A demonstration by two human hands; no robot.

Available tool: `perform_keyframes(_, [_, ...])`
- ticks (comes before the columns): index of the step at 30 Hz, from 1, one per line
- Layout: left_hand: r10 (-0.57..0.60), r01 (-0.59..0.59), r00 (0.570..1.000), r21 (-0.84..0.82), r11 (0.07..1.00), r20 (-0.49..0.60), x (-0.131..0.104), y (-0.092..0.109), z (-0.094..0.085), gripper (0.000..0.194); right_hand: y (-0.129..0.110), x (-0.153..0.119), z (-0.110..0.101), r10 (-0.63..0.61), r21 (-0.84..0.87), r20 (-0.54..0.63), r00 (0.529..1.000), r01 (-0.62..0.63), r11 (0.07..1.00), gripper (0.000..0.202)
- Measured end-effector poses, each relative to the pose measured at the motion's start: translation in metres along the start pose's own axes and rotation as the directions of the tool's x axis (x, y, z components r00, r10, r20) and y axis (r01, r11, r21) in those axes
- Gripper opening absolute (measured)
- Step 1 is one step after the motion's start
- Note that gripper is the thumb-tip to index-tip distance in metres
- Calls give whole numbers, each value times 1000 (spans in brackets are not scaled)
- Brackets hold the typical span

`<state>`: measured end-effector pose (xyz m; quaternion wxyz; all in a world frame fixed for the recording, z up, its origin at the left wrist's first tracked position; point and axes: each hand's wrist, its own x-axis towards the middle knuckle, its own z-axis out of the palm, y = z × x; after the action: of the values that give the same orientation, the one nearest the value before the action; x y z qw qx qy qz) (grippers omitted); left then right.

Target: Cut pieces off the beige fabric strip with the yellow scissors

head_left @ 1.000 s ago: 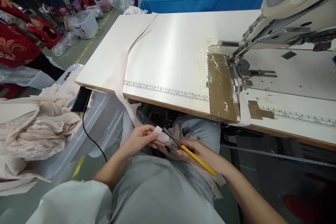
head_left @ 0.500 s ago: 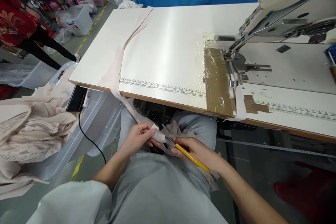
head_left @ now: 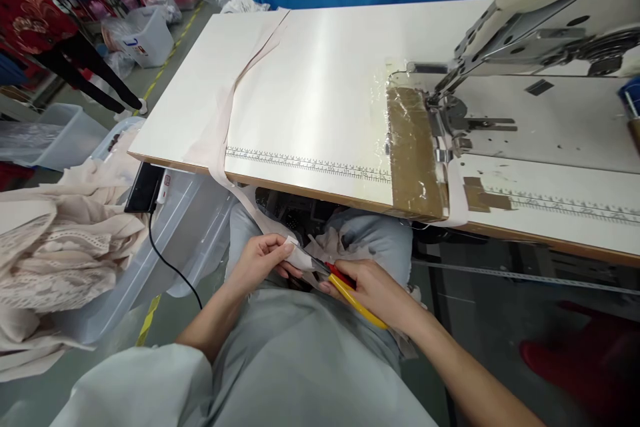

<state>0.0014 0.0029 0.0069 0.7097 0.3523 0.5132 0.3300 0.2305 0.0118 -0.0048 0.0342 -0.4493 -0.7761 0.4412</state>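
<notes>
Sewing table (head_left: 320, 67): white, ruler printed along the near edge; long beige fabric strip (head_left: 225, 127) draped over that edge down to the lap.
Progress: strip end (head_left: 300, 257) lying between the blades, cut apparently not finished.
Left hand (head_left: 260, 260): pinching the strip end taut, fingers curled.
Right hand (head_left: 375, 290): closed around yellow-handled snips (head_left: 345, 287), blades at the cloth.

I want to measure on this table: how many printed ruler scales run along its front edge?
2: one ruler scale left of the sewing machine, another right of the brown tape; its far end leaves the picture.
</notes>
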Motion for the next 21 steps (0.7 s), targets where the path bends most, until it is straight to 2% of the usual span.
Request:
perform_keyframes(4, [-11, 11, 1000, 11, 1000, 15, -1, -1, 2, 41, -6, 3, -2, -17, -95, -3, 1000, 17, 995, 53])
perform_keyframes(9, [-31, 30, 998, 28, 999, 47, -1, -1, 0, 42, -3, 6, -1, -27, -100, -22, 999, 25, 995, 52])
perform_keyframes(14, [-46, 44, 998, 51, 998, 30, 0, -7, 5, 45, -1, 6, 5, 0, 72, -61, 998, 5, 997, 51])
perform_keyframes(17, [-101, 99, 989, 27, 995, 112, 1, -8, 18, 51, -7, 9, 11, -35, 272, -169, 985, 80, 959, 41])
perform_keyframes(19, [-125, 105, 965, 97, 990, 229, 3, 3, 23, 51, -9, 10, 16, -46, 369, -259, 965, 142, 919, 35])
perform_keyframes(21, [-44, -37, 963, 291, 956, 267, 9, 30, 18, 42, -7, 7, 19, -36, 373, -359, 933, 179, 910, 32])
